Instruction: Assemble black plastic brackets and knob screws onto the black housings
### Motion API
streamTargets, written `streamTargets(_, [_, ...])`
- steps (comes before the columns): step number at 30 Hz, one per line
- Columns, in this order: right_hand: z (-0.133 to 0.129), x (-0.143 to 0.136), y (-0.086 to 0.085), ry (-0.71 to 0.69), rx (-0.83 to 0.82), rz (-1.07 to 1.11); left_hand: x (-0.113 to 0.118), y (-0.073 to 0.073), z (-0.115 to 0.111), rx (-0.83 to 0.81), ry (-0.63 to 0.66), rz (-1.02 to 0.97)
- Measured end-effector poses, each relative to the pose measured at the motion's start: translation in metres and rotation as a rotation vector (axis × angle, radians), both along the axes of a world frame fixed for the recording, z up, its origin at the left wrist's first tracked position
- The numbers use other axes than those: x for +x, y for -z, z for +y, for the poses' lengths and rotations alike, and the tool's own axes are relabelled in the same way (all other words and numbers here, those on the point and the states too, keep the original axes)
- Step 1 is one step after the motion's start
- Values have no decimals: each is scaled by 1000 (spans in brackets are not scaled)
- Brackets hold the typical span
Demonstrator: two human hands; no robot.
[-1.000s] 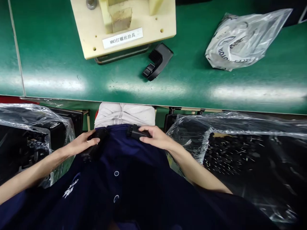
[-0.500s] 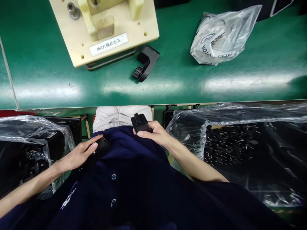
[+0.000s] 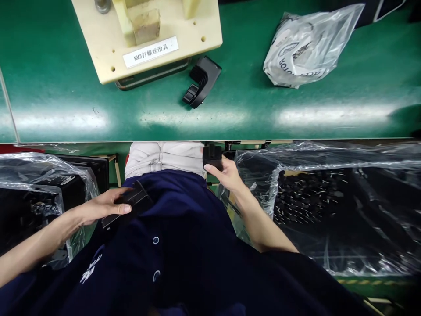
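My left hand (image 3: 112, 204) grips a long black plastic part (image 3: 140, 197) close against the front of my dark blue shirt, thumb on its near side. In my right hand (image 3: 226, 172) is a smaller, block-shaped black plastic part (image 3: 212, 157), pinched between thumb and fingers over the edge of my lap. The two parts are well apart. On the green bench in front lies a curved black plastic piece (image 3: 204, 83) with ribs on its inner side. Beside it is a cream-coloured fixture block (image 3: 194, 37) with a white label (image 3: 150, 52).
A clear plastic bag (image 3: 299, 52) with printing lies at the back right of the green bench (image 3: 230, 125). To my right stands a plastic-lined bin of small black parts with shiny pins (image 3: 305, 197). Another plastic-lined bin (image 3: 49, 184) of black parts is at my left.
My right hand has moved right with its black part, which is now turned. The part in my left hand has tilted and shows more of its length. The view has shifted slightly.
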State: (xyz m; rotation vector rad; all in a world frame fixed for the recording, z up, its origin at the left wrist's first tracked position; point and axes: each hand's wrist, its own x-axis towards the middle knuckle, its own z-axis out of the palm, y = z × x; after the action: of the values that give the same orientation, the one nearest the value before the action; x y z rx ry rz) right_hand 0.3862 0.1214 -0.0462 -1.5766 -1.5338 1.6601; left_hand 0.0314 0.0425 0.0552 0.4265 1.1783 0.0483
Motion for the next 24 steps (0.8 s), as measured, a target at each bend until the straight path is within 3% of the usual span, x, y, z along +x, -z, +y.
streamTargets(3, [-8,-15,-17,-211,-205,154,3,0,9,-37,83,-21])
streamTargets(5, [-11,-28,-29,-287,-192,141,1,-2,15,35,56,24])
streamTargets(10, [-13,-55,-57,-340,240,52,2,-2,19,355,-191,333])
streamTargets(13, [-10,-72,-66,-437,487,-12,22,6,15,462,-351,436])
streamTargets(17, [-5,-96,-70,-654,737,-165,59,18,9,463,-594,400])
streamTargets(20, [-1,-109,-77,-850,838,-300,71,19,7,527,-605,463])
streamTargets(24, [5,-122,-92,-1155,817,-406,71,16,3,539,-581,579])
